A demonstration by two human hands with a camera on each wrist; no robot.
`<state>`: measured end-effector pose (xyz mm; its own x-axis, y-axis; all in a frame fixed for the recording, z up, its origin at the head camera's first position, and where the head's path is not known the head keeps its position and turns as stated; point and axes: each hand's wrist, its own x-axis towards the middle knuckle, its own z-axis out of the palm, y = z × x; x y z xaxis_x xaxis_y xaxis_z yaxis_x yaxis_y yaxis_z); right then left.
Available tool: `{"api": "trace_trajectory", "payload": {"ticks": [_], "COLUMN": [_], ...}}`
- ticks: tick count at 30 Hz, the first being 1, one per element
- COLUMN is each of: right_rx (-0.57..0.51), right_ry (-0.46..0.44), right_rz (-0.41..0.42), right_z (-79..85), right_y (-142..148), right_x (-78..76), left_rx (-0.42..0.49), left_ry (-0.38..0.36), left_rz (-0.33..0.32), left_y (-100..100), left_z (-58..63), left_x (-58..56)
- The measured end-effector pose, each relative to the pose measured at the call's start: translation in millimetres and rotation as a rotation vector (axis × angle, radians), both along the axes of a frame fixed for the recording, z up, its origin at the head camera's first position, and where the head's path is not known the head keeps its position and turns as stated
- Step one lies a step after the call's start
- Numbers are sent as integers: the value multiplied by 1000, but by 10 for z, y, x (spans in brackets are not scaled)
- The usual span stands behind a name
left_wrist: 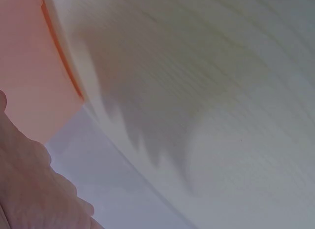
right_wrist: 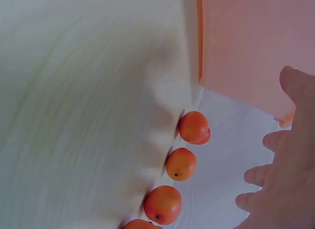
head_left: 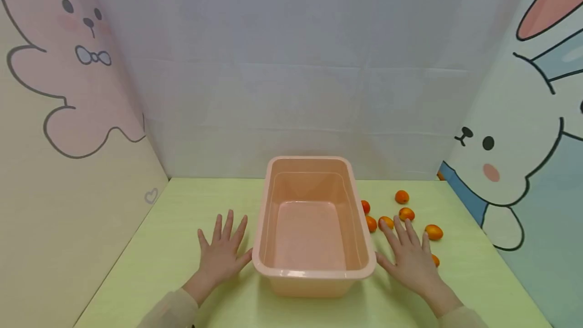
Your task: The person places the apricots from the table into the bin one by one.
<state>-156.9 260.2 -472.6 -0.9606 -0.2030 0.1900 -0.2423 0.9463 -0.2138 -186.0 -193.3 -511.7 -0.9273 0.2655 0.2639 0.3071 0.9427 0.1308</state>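
A pink plastic basin (head_left: 314, 273) stands in the middle of the table, its open top facing up and its inside bare. My left hand (head_left: 220, 257) hovers to its left with fingers spread, the thumb tip right by the rim. On the other side my right hand (head_left: 411, 263) is spread likewise, thumb close to the basin's right rim. Neither hand holds anything. Several small oval orange fruits (head_left: 434, 232) lie around and beyond the right fingers, one partly hidden behind that hand. In the right wrist view, fruits (right_wrist: 180, 164) sit in a row beside the basin's wall (right_wrist: 246, 47).
The pale green table (head_left: 191, 201) is enclosed by a whitish back sheet (head_left: 296, 90) and two side panels, the left with a pink cartoon bear (head_left: 91, 90), the right with a white rabbit (head_left: 514, 166). Two fruits (head_left: 371, 223) are partly hidden by the basin's right side.
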Motion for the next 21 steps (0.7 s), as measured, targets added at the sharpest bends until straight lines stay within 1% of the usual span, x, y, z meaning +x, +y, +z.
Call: {"api": "trace_trajectory", "payload": {"ticks": [3, 7, 12, 17, 21], "right_rx": [0, 1, -13, -4, -5], "right_ry": [4, 25, 75, 131, 164], "right_rz": [2, 12, 34, 45, 45], "right_z": [4, 24, 53, 74, 113], "right_y": [-3, -1, 23, 68, 97], "right_x": [0, -9, -29, -62, -63], "left_rx": [9, 17, 4, -4, 5], "left_ry": [-3, -7, -8, 28, 56], "left_rz": [-3, 3, 14, 2, -17], "left_y": [14, 40, 31, 12, 10], "left_z": [55, 175, 237, 291, 385], "left_x": [32, 81, 86, 81, 84]}}
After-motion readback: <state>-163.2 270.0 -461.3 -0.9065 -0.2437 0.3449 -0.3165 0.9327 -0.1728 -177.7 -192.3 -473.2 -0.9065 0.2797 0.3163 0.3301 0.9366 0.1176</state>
